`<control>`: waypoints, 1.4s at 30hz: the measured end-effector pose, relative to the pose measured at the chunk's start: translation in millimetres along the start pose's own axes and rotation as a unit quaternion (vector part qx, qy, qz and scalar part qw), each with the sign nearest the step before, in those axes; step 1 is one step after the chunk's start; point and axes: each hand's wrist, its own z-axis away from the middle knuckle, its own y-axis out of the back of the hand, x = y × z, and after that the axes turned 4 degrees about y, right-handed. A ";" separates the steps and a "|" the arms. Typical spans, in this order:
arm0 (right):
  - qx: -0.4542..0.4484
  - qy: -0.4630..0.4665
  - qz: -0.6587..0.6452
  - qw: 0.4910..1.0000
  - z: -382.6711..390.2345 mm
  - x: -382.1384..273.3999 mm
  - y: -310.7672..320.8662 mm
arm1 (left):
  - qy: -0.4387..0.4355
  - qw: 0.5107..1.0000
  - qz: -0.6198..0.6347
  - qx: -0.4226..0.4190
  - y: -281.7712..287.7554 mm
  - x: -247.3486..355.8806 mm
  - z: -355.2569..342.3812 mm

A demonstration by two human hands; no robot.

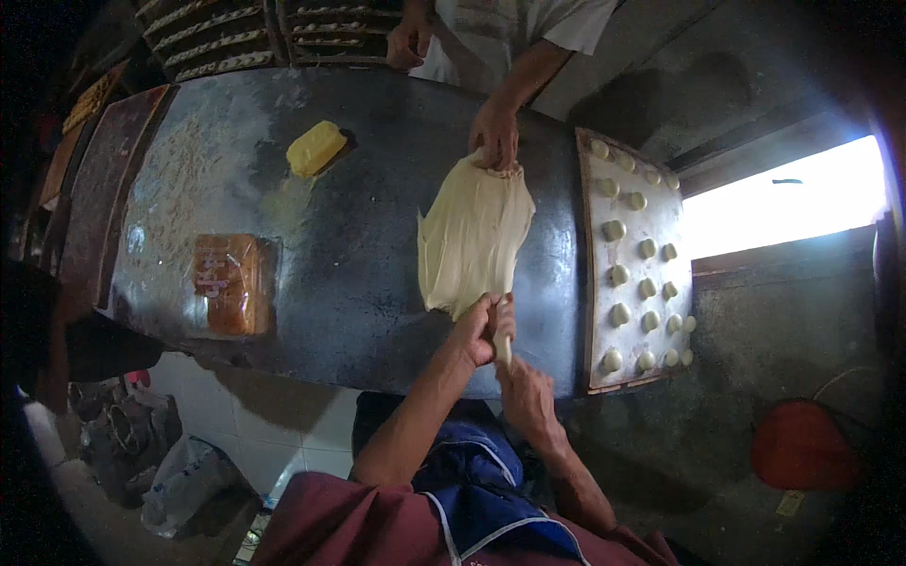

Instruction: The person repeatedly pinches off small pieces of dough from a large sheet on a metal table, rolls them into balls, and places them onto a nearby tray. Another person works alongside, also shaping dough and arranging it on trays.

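A large pale slab of dough (475, 231) lies stretched lengthwise across the dark tabletop, its surface streaked with long folds. My left hand (479, 332) closes around its narrowed near end. From that grip a thin tail of dough runs toward me, and my right hand (528, 396) is closed on it, just beyond the table's near edge. At the far end of the slab, a co-worker's hand (495, 137) presses or grips the dough; which of the two I cannot tell.
A yellow block, possibly butter or margarine (317, 148), and a wrapped brown loaf (226, 283) sit left on the floured table (368, 255). On the right, a board (596, 283) carries several round dough pieces. Racks of trays (217, 42) stand at far left. A red object (802, 445) is at lower right.
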 end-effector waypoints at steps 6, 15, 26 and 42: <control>-0.308 0.231 -0.356 0.851 0.0 -5.1 79.0 | -0.066 0.974 -0.187 0.106 26.0 -9.4 20.1; -0.278 0.206 -0.227 0.910 -151.0 -26.9 -70.6 | -0.156 0.352 -0.896 0.219 48.3 -17.1 93.8; 0.024 0.228 0.045 0.972 8.3 118.3 -29.9 | -0.374 0.240 -0.865 0.231 86.9 31.7 179.1; 0.069 0.087 0.073 0.991 -90.6 131.0 -3.2 | -0.533 0.326 -0.701 0.344 43.2 114.3 102.5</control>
